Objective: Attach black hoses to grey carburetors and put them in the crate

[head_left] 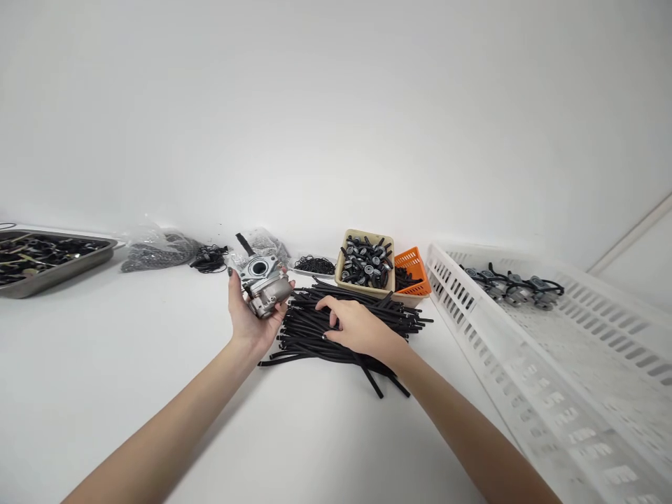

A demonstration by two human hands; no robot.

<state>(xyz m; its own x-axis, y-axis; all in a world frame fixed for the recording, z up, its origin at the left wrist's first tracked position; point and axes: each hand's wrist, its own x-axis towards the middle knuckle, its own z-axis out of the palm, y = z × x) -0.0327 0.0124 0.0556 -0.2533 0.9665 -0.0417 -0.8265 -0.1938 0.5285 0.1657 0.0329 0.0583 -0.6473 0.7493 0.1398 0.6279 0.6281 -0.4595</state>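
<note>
My left hand (250,327) is closed around a silver carburetor (267,287), held up over the table with its round bore facing me. A short black tube (244,244) sticks up from the carburetor's top left. My right hand (362,332) hovers over or rests on a pile of black rubber hoses (309,336); which of the two I cannot tell. Its thumb and forefinger are bent and apart, with nothing seen between them. The other fingers are partly hidden behind the hand.
Behind the hoses stand a cream basket (341,276) of black-and-silver parts and an orange basket (421,266) of small black pieces. A white crate (504,364) on the right holds several carburetors (517,288). Leftward lie black rings (208,259), a plastic bag (157,248) and a metal tray (78,266).
</note>
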